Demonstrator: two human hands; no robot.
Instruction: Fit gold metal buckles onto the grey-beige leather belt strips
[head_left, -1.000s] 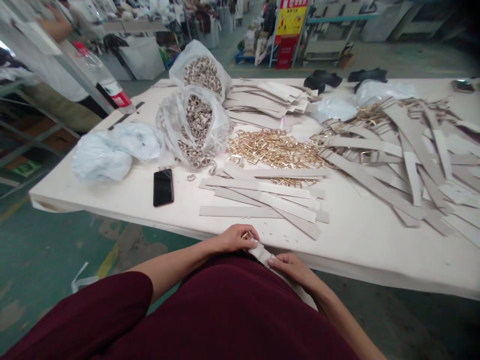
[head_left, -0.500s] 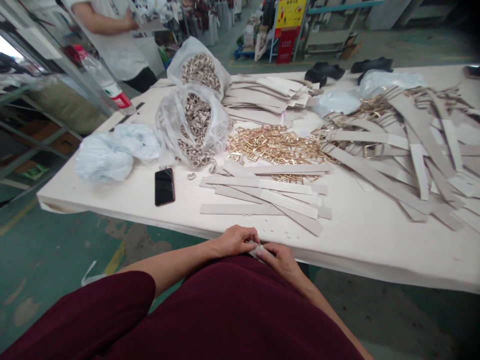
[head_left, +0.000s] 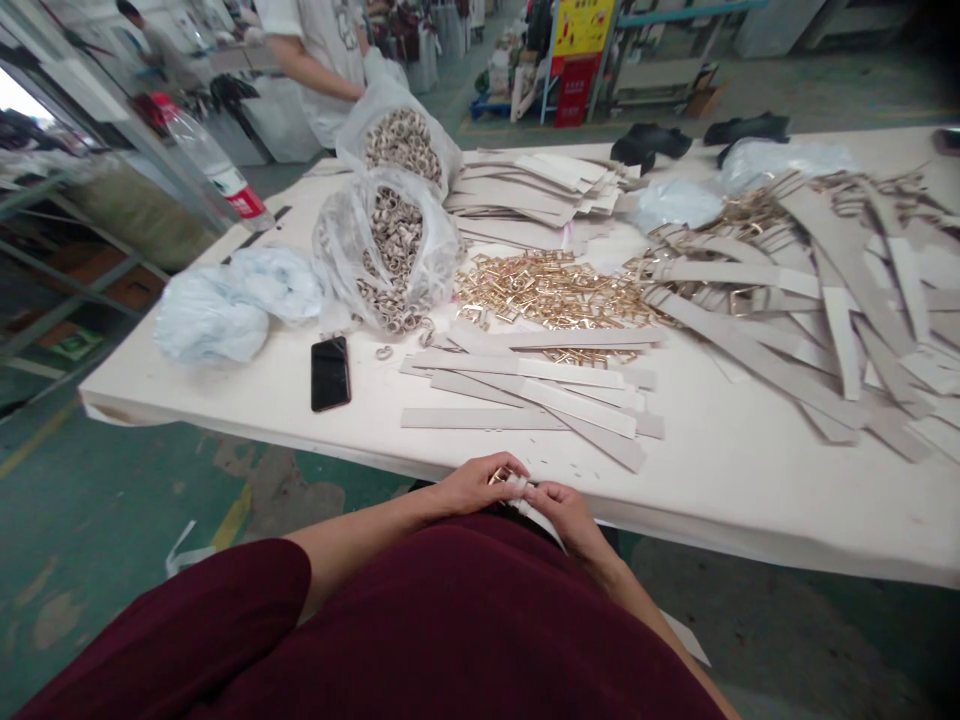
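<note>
At the table's front edge, close to my body, my left hand (head_left: 480, 484) is closed on a gold buckle (head_left: 501, 476). A light grey strap (head_left: 541, 522) runs from the buckle, and my right hand (head_left: 564, 508) pinches it with thumb and fingers. The two hands almost touch. Part of the strap hangs down behind my right forearm, where its end (head_left: 686, 638) shows. Just beyond my hands, several loose grey straps (head_left: 480, 418) lie crossed on the table. Behind them spreads a heap of gold buckles (head_left: 555, 290).
Clear bags of small grey loops (head_left: 397, 235) stand at the back, with a phone (head_left: 330, 373) in front. Tied plastic bags (head_left: 210, 315) and a bottle (head_left: 217, 165) are at the left. Buckled straps (head_left: 795, 290) pile up at the right. A co-worker (head_left: 315, 65) stands beyond the table.
My hands have turned the piece, so the gold buckle and more of the strap now show. The co-worker has moved right, reaching to the back bag.
</note>
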